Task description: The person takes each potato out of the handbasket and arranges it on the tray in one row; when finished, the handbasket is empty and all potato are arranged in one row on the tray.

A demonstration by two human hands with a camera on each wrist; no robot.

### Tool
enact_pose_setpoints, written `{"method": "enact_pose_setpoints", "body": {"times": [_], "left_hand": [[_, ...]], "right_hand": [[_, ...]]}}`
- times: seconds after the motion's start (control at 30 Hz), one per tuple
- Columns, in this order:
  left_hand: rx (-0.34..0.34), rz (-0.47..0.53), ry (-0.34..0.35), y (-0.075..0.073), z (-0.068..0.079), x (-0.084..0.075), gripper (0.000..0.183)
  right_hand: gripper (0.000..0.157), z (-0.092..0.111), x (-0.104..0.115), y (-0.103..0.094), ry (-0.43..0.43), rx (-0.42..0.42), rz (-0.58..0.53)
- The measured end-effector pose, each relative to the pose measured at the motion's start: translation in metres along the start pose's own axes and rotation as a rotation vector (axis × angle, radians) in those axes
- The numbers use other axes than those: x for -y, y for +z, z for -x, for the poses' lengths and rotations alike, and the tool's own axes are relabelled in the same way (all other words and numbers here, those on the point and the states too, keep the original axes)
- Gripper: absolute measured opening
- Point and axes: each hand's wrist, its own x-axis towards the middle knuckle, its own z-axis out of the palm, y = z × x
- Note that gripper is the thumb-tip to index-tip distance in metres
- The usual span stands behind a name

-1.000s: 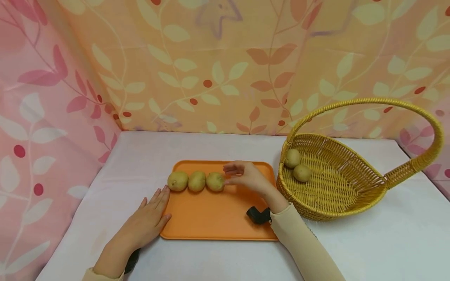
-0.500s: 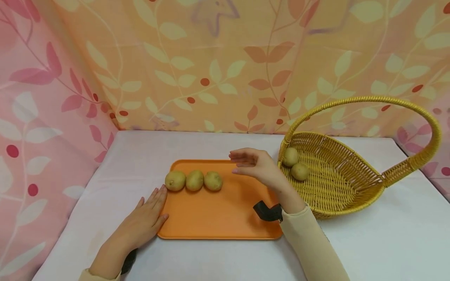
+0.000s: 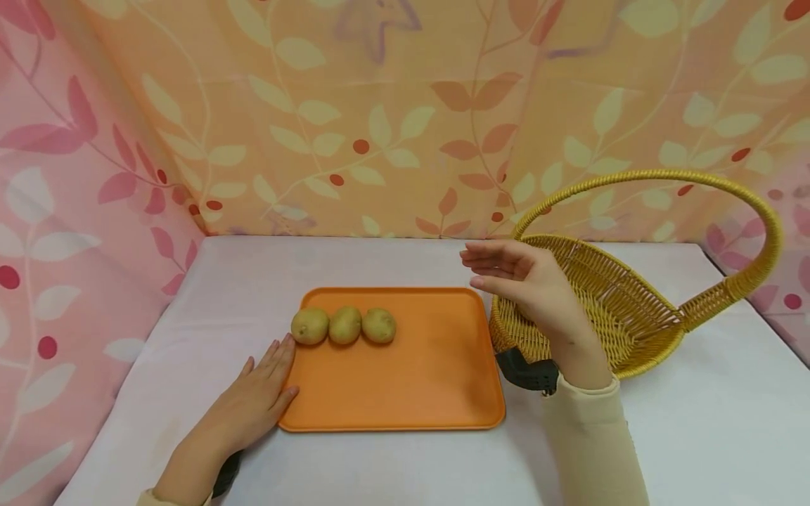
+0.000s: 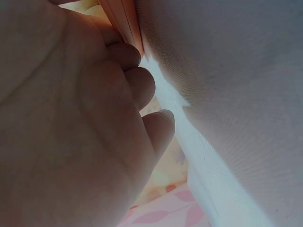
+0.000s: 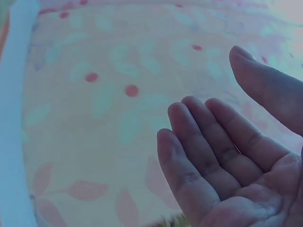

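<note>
Three potatoes lie side by side in a row at the far left of an orange tray. My left hand rests at the tray's left edge, its fingertips close to the leftmost potato. In the left wrist view, the fingers of the left hand reach the tray's side. My right hand is raised over the near left side of a yellow wicker basket, and it hides most of what lies there. Nothing is in the right hand, whose fingers are relaxed with the thumb apart.
The basket's tall arched handle rises on the right side of the white-covered table. Leaf-patterned cloth hangs behind the table and along its left side. A black wrist-worn device juts from the right wrist.
My right hand has moved away from the rightmost potato, up and right to the basket, which it now partly covers. The left hand has stayed at the tray's edge. The view has shifted slightly.
</note>
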Motion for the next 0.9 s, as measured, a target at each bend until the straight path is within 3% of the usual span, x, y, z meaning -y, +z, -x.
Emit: {"method": "enact_pose_setpoints", "body": {"times": [0.37, 0.9], "left_hand": [[-0.006, -0.002, 0.003, -0.001, 0.0, 0.0, 0.065], [0.01, 0.023, -0.006, -0.002, 0.001, 0.0, 0.065]], "right_hand": [[0.036, 0.011, 0.007, -0.029, -0.067, -0.104, -0.072], [0.028, 0.015, -0.01, -0.063, -0.021, -0.205, -0.062]]}}
